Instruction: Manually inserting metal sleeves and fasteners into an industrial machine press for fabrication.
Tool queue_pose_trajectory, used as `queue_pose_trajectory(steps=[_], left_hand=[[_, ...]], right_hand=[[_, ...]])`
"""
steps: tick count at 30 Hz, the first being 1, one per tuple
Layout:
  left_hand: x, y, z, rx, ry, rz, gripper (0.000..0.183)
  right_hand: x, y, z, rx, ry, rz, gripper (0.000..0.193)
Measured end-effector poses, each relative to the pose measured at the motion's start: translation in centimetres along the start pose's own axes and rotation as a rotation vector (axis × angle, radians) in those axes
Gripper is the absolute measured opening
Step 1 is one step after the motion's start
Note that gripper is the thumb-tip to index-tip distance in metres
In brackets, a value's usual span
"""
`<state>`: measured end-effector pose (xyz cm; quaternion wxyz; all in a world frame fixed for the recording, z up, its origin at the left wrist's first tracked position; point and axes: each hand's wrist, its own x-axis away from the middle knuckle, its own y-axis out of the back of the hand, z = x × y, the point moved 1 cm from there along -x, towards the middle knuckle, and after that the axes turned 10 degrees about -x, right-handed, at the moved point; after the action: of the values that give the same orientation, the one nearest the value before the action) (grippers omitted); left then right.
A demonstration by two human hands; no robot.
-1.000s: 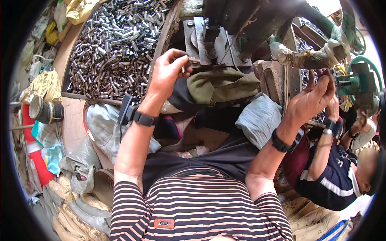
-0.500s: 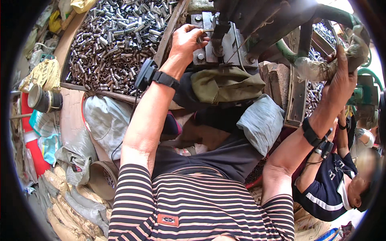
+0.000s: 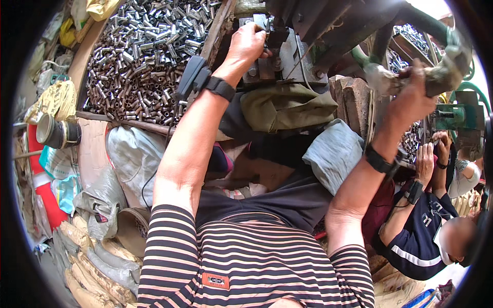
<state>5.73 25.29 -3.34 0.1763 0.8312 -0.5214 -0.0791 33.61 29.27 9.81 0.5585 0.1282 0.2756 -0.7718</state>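
Observation:
My left hand (image 3: 247, 43) is closed in a pinch at the metal die block (image 3: 292, 54) of a hand press. The short metal tube seen in its fingers a moment ago is now mostly hidden by them. Higher and to the right, my right hand (image 3: 413, 97) grips the cloth- and plastic-wrapped handle (image 3: 444, 77) of the press's curved green bar (image 3: 423, 23). That hand is slightly blurred, its fingers bent over the wrapping. A wooden-edged bin of short metal tubes (image 3: 149, 56), shiny at the back and browner in front, lies left of my left hand.
An olive cloth (image 3: 287, 108) hangs below the press, beside upright brown slabs (image 3: 349, 100). A pale blue cloth (image 3: 334, 156) covers my knee. At the right, a co-worker in a dark shirt (image 3: 423, 241) sits by another green machine (image 3: 454, 118). Sacks (image 3: 97, 256) lie lower left.
My right hand and the wrapped handle have swung left, toward me. My left hand has moved slightly up and right, closer against the die. The co-worker's hands have come closer together.

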Motion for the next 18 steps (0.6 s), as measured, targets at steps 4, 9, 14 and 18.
queue_pose_trajectory(steps=[4,9,14,18], left_hand=[[-2.1,0.5,0.9,-0.312,-0.107,-0.007,0.024],[-1.4,2.9,1.7,-0.274,-0.075,0.03,0.02],[-0.3,3.1,0.7,0.476,0.177,0.069,0.021],[-0.2,1.4,0.8,0.422,0.098,0.01,0.02]], right_hand=[[1.3,0.0,-2.5,-0.076,0.083,-0.037,0.011],[-1.1,0.5,1.3,-0.015,-0.054,0.21,0.01],[-4.0,0.7,3.4,0.003,0.001,0.297,0.015],[-4.4,0.1,4.4,0.054,-0.048,0.357,0.013]])
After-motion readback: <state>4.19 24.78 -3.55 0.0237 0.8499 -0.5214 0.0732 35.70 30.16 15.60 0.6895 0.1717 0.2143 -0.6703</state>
